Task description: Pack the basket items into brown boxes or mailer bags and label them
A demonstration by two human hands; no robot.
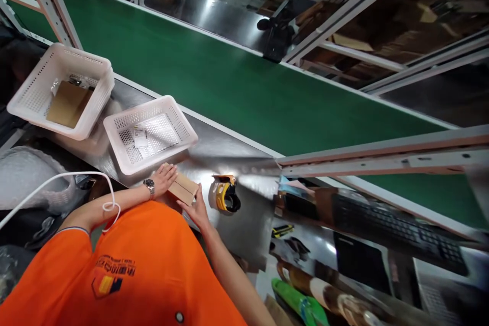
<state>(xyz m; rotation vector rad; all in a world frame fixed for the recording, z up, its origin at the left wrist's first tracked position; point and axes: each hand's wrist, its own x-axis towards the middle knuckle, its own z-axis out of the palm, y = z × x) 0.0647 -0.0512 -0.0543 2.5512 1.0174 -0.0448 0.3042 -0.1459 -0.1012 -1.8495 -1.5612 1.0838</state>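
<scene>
A small brown cardboard box (182, 188) with a seam along its top sits at the front edge of the metal bench, between my two hands. My left hand (165, 179) lies over its left end, fingers together along the cardboard. At the box's right end, my right hand (196, 209) grips the side, with the thumb and fingers around the corner. Just right of that hand is a yellow and black tape dispenser (225, 196). Behind the box stands a white plastic basket (187, 137) containing a clear bag with a white label (140, 137).
More white baskets (103, 69), stacked, hold a flat brown package (69, 104) at left. A green conveyor belt (229, 86) runs behind the bench. A white frame bar (382, 150) crosses at right, above a keyboard (401, 232). A white cable (57, 178) hangs by my left arm.
</scene>
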